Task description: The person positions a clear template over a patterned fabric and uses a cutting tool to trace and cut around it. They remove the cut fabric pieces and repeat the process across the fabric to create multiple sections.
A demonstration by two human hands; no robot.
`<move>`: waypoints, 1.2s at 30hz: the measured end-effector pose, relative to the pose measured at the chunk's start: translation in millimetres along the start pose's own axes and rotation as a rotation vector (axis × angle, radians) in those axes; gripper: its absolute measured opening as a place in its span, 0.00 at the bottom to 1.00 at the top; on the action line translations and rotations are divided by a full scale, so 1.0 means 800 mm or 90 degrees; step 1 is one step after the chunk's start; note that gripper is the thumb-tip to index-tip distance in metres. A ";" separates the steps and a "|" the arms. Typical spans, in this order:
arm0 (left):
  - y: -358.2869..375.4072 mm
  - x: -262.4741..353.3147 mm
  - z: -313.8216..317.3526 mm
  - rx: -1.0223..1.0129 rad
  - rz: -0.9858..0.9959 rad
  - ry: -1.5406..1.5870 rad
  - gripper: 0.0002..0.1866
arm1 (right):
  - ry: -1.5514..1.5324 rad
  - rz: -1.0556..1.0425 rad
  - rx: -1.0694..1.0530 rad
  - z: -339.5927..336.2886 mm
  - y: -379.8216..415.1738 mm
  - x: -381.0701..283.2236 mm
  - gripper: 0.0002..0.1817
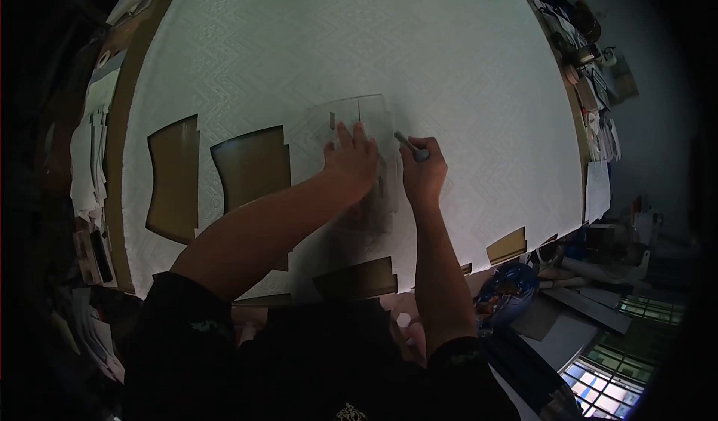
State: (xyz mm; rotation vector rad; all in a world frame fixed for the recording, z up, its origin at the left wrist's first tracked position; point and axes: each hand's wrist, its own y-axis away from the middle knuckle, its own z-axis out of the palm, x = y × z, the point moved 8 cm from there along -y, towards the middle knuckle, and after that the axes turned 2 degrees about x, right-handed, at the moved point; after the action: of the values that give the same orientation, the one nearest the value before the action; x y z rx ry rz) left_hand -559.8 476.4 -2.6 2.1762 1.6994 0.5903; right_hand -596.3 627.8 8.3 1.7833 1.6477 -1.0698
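Note:
Pale patterned fabric [479,84] covers a large table. A clear template [372,111] lies on it, with slots and thin marks. My left hand [351,158] presses flat on the template, fingers spread and pointing away from me. To its right, my right hand [425,168] holds a grey tool [420,152] with a thick rounded end; its narrow tip is beside the template's right edge. Left of my hands, two curved openings [173,178] [258,168] in the fabric show the brown surface beneath. My left forearm covers part of the nearer opening.
Smaller cut-outs [359,279] [507,247] run along the table's near edge. Papers [93,152] are stacked along the left side. Papers and a dark cylindrical container [585,55] line the right side. A blue plastic bundle [510,290] lies below the near right edge.

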 end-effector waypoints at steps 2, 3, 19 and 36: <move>0.000 -0.002 0.000 -0.003 -0.002 0.010 0.70 | -0.008 -0.009 -0.004 0.019 -0.031 -0.007 0.11; 0.000 -0.001 0.000 0.018 0.009 -0.011 0.74 | -0.014 -0.014 -0.005 0.027 -0.038 -0.007 0.11; 0.006 0.000 -0.010 0.000 0.008 0.042 0.75 | -0.172 -0.011 -0.231 0.034 -0.112 0.033 0.07; 0.002 0.001 -0.006 0.033 0.026 0.009 0.75 | -0.109 0.014 -0.597 0.063 -0.157 0.015 0.04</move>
State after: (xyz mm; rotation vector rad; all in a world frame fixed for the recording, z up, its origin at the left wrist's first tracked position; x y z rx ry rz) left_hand -560.6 476.6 2.2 2.2530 1.6995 0.5789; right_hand -730.1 615.3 -10.7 1.0468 1.6138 -0.2987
